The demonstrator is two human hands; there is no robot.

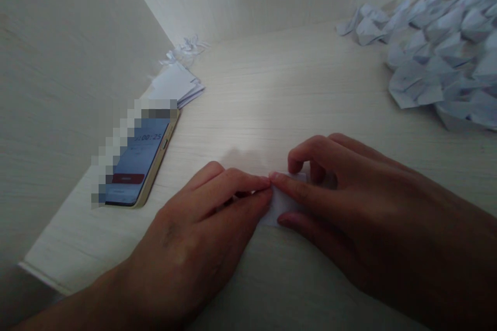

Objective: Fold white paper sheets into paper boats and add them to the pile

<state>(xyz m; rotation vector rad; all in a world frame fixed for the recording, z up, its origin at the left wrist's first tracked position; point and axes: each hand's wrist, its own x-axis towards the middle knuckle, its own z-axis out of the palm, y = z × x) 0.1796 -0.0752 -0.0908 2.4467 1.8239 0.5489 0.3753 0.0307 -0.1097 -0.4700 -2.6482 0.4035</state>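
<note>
A small piece of white paper (285, 204), which looks folded, lies on the pale wood-grain tabletop between my two hands. My left hand (205, 222) is closed, its thumb and index finger pinching the paper's left end. From the other side, my right hand (341, 201) holds the same paper. Its index fingertip presses close to the left fingertips, the thumb touches the near edge, and the remaining fingers curl at the far right corner. Part of the paper is hidden under the fingers.
A phone (140, 155) with a timer on its screen lies at left. Behind it are a stack of white paper pieces (174, 83) and some thin twisted paper bits (188, 49). Many folded white paper shapes (446, 51) are heaped at back right. Panels rise at the left and back.
</note>
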